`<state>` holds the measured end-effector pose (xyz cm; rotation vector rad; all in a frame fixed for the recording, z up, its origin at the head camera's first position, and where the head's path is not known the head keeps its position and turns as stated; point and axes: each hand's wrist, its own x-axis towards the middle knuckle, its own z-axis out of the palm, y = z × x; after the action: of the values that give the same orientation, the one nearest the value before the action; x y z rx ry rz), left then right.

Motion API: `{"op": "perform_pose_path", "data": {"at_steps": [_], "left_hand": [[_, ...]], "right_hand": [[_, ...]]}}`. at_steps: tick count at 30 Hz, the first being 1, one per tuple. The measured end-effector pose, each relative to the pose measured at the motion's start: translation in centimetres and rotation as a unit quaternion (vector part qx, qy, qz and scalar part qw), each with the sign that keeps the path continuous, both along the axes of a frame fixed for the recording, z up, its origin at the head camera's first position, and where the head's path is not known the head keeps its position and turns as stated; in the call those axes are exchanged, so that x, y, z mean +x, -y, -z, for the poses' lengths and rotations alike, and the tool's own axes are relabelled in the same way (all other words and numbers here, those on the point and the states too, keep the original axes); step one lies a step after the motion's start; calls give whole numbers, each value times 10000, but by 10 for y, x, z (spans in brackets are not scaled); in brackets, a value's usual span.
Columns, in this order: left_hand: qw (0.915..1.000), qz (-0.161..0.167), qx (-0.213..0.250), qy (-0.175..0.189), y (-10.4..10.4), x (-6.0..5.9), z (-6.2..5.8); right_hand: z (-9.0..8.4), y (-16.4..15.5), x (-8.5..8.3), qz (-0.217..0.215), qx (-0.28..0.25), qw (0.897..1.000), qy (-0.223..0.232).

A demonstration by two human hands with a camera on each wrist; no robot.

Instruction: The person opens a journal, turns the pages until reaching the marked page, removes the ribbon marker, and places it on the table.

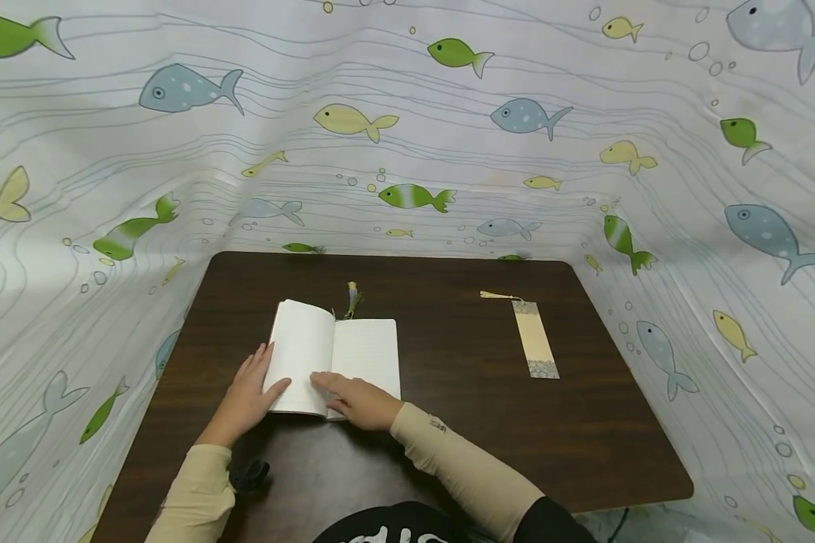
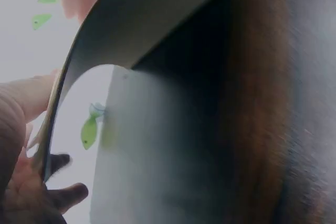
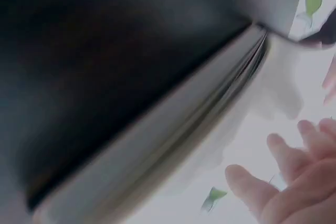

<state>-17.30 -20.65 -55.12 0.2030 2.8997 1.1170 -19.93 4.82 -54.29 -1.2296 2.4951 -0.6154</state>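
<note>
An open notebook (image 1: 363,351) with blank-looking white pages lies on the dark brown table, its left side raised and curved. My left hand (image 1: 244,396) grips that side at its outer edge, thumb over the page. In the left wrist view the thumb and fingers (image 2: 65,196) stand on opposite sides of the bent notebook leaf (image 2: 142,19). My right hand (image 1: 363,403) is over the lower middle of the pages, fingers extended toward the left page. The right wrist view shows those fingers (image 3: 244,182) spread beside the thick page block (image 3: 157,145); I cannot tell whether they touch paper.
A cream bookmark (image 1: 535,339) with patterned ends and a yellow tassel lies on the table (image 1: 462,302) to the right. Another tassel (image 1: 352,296) shows beyond the notebook's top edge. A small black object (image 1: 250,477) is beside the left wrist. Fish-patterned curtain (image 1: 407,151) surrounds the table.
</note>
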Motion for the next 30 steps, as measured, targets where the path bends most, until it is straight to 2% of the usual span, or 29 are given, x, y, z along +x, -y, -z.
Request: {"op": "perform_pose_path", "data": {"at_steps": [3,7,10,13,17,22,30], "left_hand": [[9999,-12,-115,29,1,0,7],[9997,36,-171,-158,2,-1,9],[9992,164,-204,-316,2,1,8],[9989,236,-190,-352,2,3,7],[9993,223,-182,-255,4,5,5],[9994,216,-206,-155,4,6,5],[9993,165,-262,-186,3,8,3]], "right_hand": [[5,-12,-7,470,520,9970,-322],[15,-34,-16,1001,1634,9795,-628],[23,-49,-21,1277,2016,9694,-573],[24,-59,-23,1424,2037,9679,-383],[22,-63,-22,1497,1940,9689,-350],[19,-61,-18,1604,1951,9635,-888],[23,-62,-12,1896,1571,9528,-1774]]}}
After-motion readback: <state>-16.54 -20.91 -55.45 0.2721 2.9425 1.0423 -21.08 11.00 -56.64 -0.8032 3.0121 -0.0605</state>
